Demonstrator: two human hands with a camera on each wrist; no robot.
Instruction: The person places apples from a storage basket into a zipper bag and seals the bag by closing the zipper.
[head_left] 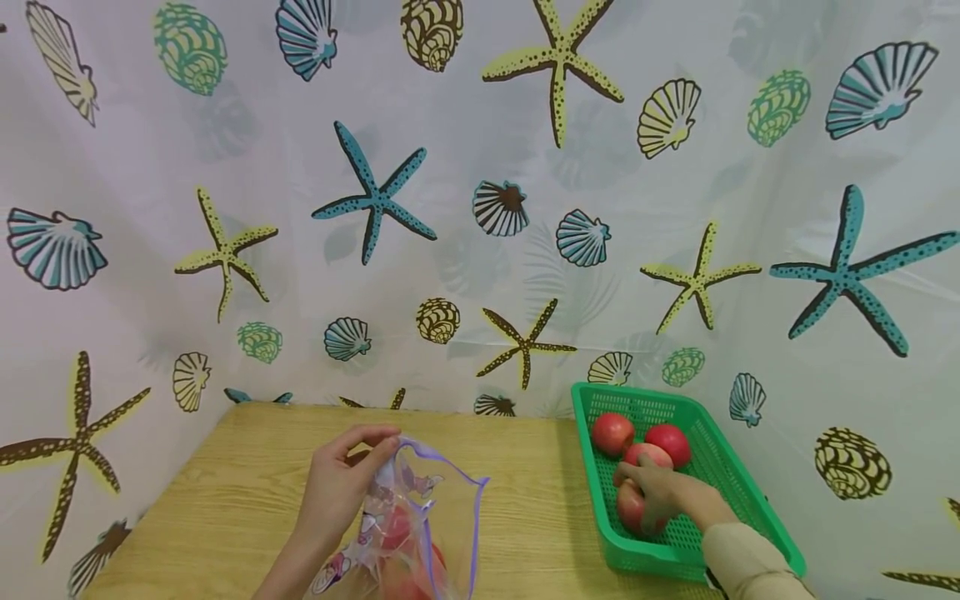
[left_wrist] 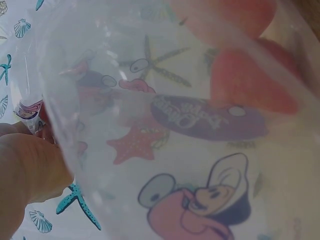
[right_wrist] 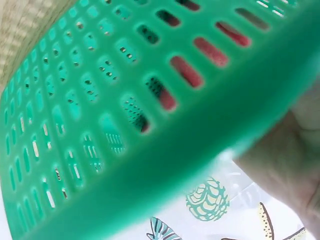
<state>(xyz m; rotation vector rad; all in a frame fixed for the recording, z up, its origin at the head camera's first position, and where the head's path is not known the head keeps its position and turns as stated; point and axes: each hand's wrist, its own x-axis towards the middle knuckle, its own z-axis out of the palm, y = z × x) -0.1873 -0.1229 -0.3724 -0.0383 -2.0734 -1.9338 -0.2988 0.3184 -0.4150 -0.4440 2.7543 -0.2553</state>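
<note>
Between its thumb and fingers my left hand (head_left: 341, 477) pinches the top edge of a clear zip bag (head_left: 477, 508) with a purple rim. The bag's mouth gapes toward the right. Red apples (head_left: 405, 579) lie inside it; in the left wrist view they show through the printed plastic (left_wrist: 200, 210). At the right, my right hand (head_left: 667, 493) reaches into a green plastic basket (head_left: 588, 467) and its fingers curl round an apple (head_left: 631, 506). Three more apples (head_left: 612, 433) sit just beyond that hand. The basket's slotted wall (right_wrist: 65, 150) hides most of the grasp in the right wrist view.
Basket and bag are on a wooden table (head_left: 532, 492). A white curtain (head_left: 450, 275) printed with starfish and shells hangs behind the table and along both sides. The basket's raised rim surrounds the right forearm's reach.
</note>
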